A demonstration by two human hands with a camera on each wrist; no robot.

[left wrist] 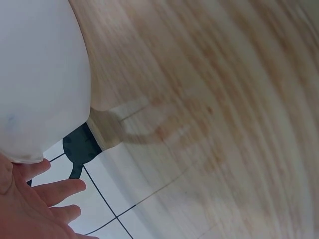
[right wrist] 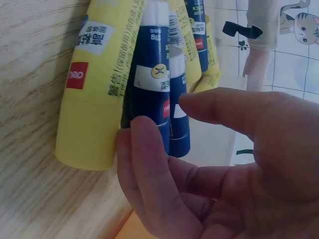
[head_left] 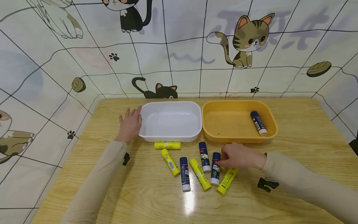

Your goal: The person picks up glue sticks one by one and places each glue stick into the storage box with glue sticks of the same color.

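My right hand (head_left: 241, 156) is over the glue sticks in front of the yellow tray. Its fingertips reach a blue glue stick (head_left: 215, 169) with a white end. In the right wrist view, the fingers overlap this blue stick (right wrist: 152, 74) while the thumb (right wrist: 214, 107) stands slightly off its other side. A yellow glue stick (head_left: 227, 183) lies partly beneath that hand. Over at the white tray (head_left: 170, 138), my left hand (head_left: 130, 124) rests against the left end with its fingers extended. The left wrist view shows these fingers (left wrist: 62, 189) spread beside the tray wall.
Between hands and trays lie more glue sticks, among them blue ones (head_left: 185, 174) and yellow ones (head_left: 170, 162). One yellow stick (head_left: 167, 145) is along the white tray's front. The yellow tray (head_left: 223, 136) holds one blue stick (head_left: 258, 123). A cat-patterned wall covering (head_left: 184, 62) rises behind.
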